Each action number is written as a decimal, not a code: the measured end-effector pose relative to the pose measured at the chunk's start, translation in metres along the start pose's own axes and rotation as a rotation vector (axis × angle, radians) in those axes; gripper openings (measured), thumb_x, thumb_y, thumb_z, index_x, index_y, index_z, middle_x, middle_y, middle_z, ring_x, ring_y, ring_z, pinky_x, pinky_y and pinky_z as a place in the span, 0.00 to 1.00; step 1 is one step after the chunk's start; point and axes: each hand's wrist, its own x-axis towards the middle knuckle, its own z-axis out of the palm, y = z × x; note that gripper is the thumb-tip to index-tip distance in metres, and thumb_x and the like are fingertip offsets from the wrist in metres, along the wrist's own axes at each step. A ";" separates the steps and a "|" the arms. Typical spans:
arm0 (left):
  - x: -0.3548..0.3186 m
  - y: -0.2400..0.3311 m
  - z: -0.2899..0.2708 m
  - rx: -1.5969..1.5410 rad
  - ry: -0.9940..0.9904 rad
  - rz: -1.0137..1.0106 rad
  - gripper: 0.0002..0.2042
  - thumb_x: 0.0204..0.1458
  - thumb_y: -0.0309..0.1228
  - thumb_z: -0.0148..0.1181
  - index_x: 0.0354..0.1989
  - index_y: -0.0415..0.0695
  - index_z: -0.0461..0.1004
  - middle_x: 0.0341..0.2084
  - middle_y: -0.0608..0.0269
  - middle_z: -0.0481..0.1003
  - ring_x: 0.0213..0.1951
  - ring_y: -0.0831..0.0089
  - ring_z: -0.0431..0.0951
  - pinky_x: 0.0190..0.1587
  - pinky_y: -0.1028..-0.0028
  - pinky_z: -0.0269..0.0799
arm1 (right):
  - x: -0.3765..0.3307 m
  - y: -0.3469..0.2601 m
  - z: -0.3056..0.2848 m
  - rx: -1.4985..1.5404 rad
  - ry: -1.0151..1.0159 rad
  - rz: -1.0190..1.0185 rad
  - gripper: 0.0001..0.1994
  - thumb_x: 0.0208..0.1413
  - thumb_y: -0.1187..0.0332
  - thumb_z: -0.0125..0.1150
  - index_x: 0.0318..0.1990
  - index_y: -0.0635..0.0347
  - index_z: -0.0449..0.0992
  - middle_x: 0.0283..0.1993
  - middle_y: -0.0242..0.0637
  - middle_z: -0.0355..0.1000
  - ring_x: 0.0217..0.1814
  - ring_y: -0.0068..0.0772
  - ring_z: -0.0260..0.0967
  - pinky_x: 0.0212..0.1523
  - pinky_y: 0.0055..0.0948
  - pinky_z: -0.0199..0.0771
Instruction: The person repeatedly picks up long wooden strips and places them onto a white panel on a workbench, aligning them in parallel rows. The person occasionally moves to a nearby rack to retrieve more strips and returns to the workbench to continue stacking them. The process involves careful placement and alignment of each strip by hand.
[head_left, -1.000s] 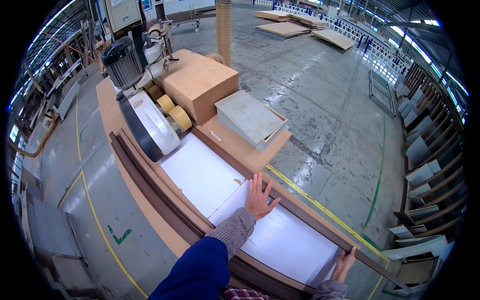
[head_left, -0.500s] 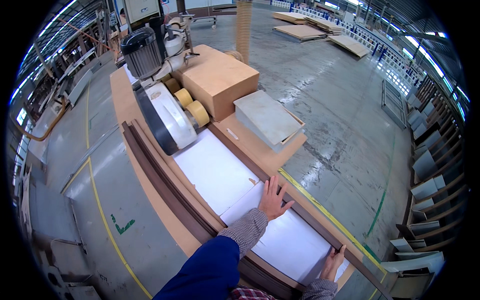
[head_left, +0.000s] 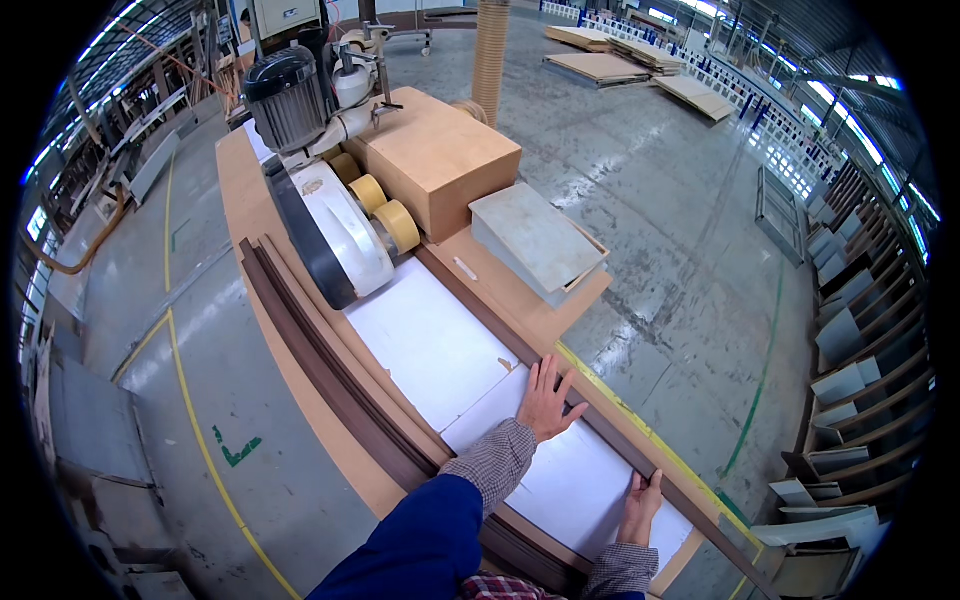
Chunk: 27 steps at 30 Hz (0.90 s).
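- The left hand (head_left: 547,400) lies flat and open, fingers spread, pressing on the white table top (head_left: 430,345) right beside a long dark wood strip (head_left: 520,345); its fingertips touch or nearly touch that strip.
- The right hand (head_left: 638,505) sits nearer the body, fingers curled over the same strip's edge, gripping it lightly against the table.
- The strip runs diagonally along the table's right side, from the right hand up toward the yellow rollers (head_left: 385,205) of the feed unit (head_left: 335,235), tight against the tan fence board (head_left: 510,290).
- A bundle of similar dark strips (head_left: 330,370) lies on the table's left edge, well apart from both hands.
- Risk, as I judge it: the left fingers lie on the strip's line toward the rollers, so if the strip gets pulled forward, they could be dragged along or pinched against the fence.
- The strip is long and thin; uneven pressure from the two hands could let it bow away from the fence and enter the rollers crooked.
- The blue sleeve (head_left: 430,540) and its checked cuff hang loose near the table, and could snag on a moving piece.
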 end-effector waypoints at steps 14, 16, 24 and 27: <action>-0.036 0.009 -0.003 -0.016 -0.009 -0.025 0.34 0.51 0.53 0.51 0.59 0.38 0.58 0.60 0.35 0.48 0.64 0.44 0.45 0.62 0.48 0.42 | -0.060 -0.028 0.006 -1.017 -0.526 0.021 0.07 0.55 0.67 0.56 0.31 0.62 0.73 0.29 0.37 0.75 0.30 0.25 0.73 0.26 0.24 0.73; -0.048 0.013 -0.006 -0.040 -0.005 -0.049 0.35 0.49 0.55 0.52 0.58 0.38 0.59 0.60 0.36 0.48 0.64 0.45 0.45 0.62 0.48 0.42 | -0.084 -0.020 -0.002 -1.083 -0.716 -0.101 0.07 0.52 0.67 0.60 0.31 0.62 0.73 0.29 0.36 0.75 0.30 0.25 0.72 0.29 0.24 0.72; -0.095 0.016 -0.044 -0.110 -0.597 0.053 0.37 0.42 0.58 0.57 0.54 0.40 0.67 0.61 0.45 0.53 0.65 0.54 0.48 0.64 0.51 0.41 | -0.185 -0.007 -0.029 -1.676 -0.995 -0.814 0.22 0.37 0.58 0.70 0.39 0.61 0.74 0.35 0.42 0.70 0.40 0.44 0.67 0.41 0.38 0.68; -0.118 -0.003 -0.068 -0.089 -0.636 0.248 0.36 0.41 0.58 0.58 0.53 0.41 0.67 0.58 0.46 0.58 0.62 0.53 0.53 0.62 0.50 0.44 | -0.186 -0.013 -0.032 -1.685 -1.032 -0.795 0.19 0.39 0.62 0.69 0.40 0.60 0.74 0.36 0.42 0.70 0.40 0.45 0.67 0.39 0.37 0.69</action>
